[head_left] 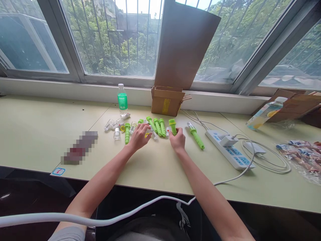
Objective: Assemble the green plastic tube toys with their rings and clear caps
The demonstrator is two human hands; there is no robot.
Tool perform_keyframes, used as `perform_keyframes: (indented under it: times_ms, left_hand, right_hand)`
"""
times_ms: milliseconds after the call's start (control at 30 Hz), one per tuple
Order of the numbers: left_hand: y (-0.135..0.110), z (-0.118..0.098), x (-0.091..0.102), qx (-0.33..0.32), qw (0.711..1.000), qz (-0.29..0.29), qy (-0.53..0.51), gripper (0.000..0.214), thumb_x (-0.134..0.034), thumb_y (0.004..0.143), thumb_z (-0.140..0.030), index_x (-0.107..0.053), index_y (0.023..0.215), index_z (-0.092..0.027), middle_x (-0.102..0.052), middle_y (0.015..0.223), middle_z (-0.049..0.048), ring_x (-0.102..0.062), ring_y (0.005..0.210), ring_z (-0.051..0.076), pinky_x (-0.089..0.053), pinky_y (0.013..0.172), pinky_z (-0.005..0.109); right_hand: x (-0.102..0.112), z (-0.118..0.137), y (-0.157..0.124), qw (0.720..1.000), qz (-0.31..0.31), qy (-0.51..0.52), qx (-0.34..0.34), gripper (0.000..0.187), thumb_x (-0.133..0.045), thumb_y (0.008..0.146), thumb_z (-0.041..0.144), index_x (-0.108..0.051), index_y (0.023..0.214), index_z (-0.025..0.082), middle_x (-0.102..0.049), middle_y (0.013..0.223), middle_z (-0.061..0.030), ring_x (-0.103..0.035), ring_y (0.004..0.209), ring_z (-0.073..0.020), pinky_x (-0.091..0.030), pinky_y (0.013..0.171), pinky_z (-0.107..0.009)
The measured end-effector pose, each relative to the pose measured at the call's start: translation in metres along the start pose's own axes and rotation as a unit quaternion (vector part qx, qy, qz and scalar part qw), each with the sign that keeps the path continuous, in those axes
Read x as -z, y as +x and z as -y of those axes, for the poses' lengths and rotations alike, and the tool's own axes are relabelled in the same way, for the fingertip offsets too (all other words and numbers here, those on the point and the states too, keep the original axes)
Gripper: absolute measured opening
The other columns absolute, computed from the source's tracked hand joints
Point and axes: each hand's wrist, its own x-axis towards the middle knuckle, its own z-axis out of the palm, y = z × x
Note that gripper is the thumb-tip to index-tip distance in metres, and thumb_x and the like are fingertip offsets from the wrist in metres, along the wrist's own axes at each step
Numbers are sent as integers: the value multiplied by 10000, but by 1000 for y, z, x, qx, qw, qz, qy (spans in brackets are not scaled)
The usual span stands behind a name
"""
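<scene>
My right hand is closed around a green plastic tube, held upright with its ribbed, wider end on top. Over the loose parts, my left hand has its thumb and fingers apart; a yellow ring shows near the fingertips. Several more green tubes lie between the two hands. Clear plastic caps are scattered left of my left hand, beside another green tube. To the right of my right hand lies a green tube with a clear cap on its end.
A green-labelled bottle and a cardboard box stand at the back. On the right are a power strip, coiled cable, a tilted bottle and plastic-wrapped items. A white cable crosses in front of me.
</scene>
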Motion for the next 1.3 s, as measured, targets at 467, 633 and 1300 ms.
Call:
perform_keyframes:
  times_ms: [467, 633, 1300]
  left_hand:
    - [-1, 0, -1, 14, 1000, 13, 4, 213, -548, 842, -246, -505, 1047, -211, -562, 1079, 87, -517, 1006, 255, -452, 866, 422]
    - [-1, 0, -2, 12, 1000, 16, 12, 223, -560, 832, -237, -503, 1045, -210, -564, 1070, 87, -524, 1003, 252, -455, 861, 416]
    - [-2, 0, -4, 13, 999, 30, 9, 224, -558, 834, -242, -507, 1051, -211, -555, 1085, 79, -521, 1031, 250, -457, 874, 414]
  right_hand:
    - [-3, -3, 2, 999, 24, -47, -7, 332, -517, 775, 465, -491, 956, 188, -641, 916, -92, -579, 784, -229, -354, 608, -284]
    - [-4, -3, 1, 999, 34, -41, -8, 326, -522, 774, 457, -494, 962, 191, -640, 920, -96, -585, 790, -222, -368, 617, -284]
    - [-7, -5, 1, 993, 62, -100, 5, 249, -563, 769, 349, -514, 965, 204, -653, 914, -77, -595, 788, -231, -333, 566, -282]
